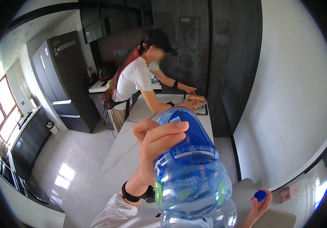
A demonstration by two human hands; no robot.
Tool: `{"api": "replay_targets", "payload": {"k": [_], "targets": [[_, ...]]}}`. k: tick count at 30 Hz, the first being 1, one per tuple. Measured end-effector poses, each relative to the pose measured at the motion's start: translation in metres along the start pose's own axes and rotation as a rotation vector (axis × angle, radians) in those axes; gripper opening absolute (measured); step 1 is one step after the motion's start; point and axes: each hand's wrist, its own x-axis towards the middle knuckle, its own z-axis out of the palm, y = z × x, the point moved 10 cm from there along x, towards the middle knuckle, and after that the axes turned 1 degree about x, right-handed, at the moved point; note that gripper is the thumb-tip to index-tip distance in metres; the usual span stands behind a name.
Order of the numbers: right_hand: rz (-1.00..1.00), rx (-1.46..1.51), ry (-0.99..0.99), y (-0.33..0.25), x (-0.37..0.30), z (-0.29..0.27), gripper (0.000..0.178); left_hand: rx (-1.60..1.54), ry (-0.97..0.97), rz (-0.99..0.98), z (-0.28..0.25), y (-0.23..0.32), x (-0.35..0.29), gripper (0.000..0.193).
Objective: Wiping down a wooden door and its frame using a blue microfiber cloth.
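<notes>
My left hand (pixel 157 142) grips a large clear plastic bottle (pixel 193 178) with a blue label, its fingers curled over the side near the base. Tilted, the bottle fills the lower middle of the view, base up and away from me. Its neck end runs out of the lower edge and cannot be seen. Low at the right, my right hand (pixel 262 210) pinches a round blue bottle cap (pixel 260 196), apart from the bottle. A black band (pixel 133 193) circles my left wrist.
A co-worker (pixel 135 76) in a white shirt and dark cap leans over the far end of the white table (pixel 121 159), hands at a flat item (pixel 196 102) on a dark tray. A dark fridge (pixel 66 76) stands left; a pale chair (pixel 277 218) is at lower right.
</notes>
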Motion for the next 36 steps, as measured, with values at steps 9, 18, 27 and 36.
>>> {"api": "replay_targets", "payload": {"k": [9,18,27,36], "targets": [[-0.087,0.010,0.009,-0.004,-0.005,-0.006,0.042,-0.044,-0.013,-0.016,-0.005,-0.003,0.014,0.046],[-0.084,0.052,0.036,-0.011,-0.007,-0.006,0.041,0.027,-0.031,0.062,-0.011,0.002,0.026,0.046],[-0.084,-0.002,-0.018,0.019,-0.008,-0.010,0.049,0.030,-0.073,0.075,-0.013,0.002,0.032,0.046],[-0.018,0.082,-0.016,0.051,0.001,-0.006,0.050,0.065,-0.063,0.106,-0.004,0.004,0.032,0.046]]}}
